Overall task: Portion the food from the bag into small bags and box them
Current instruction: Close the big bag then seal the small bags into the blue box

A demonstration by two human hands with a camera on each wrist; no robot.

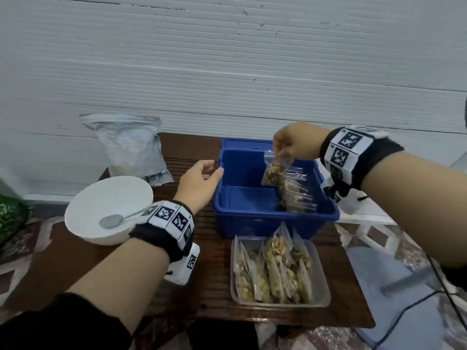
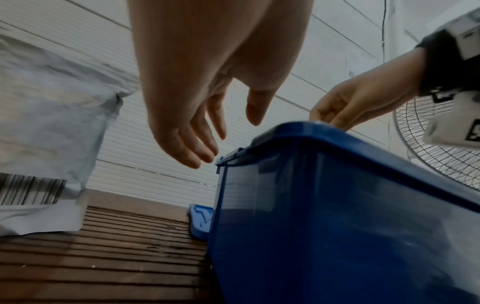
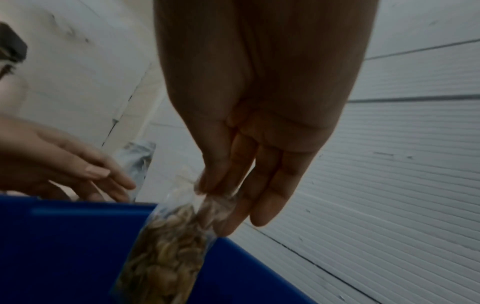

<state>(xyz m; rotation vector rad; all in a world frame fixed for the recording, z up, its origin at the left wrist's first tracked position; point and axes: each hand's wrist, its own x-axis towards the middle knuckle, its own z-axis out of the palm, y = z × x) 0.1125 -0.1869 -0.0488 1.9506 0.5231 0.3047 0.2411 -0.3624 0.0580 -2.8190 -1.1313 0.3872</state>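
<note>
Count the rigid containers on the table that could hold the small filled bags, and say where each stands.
2. The blue box stands at the table's middle, toward the wall; the clear tub stands directly in front of it, near the front edge.

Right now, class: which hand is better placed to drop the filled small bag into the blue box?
Right hand: it pinches the filled small bag over the blue box; left hand is empty.
</note>
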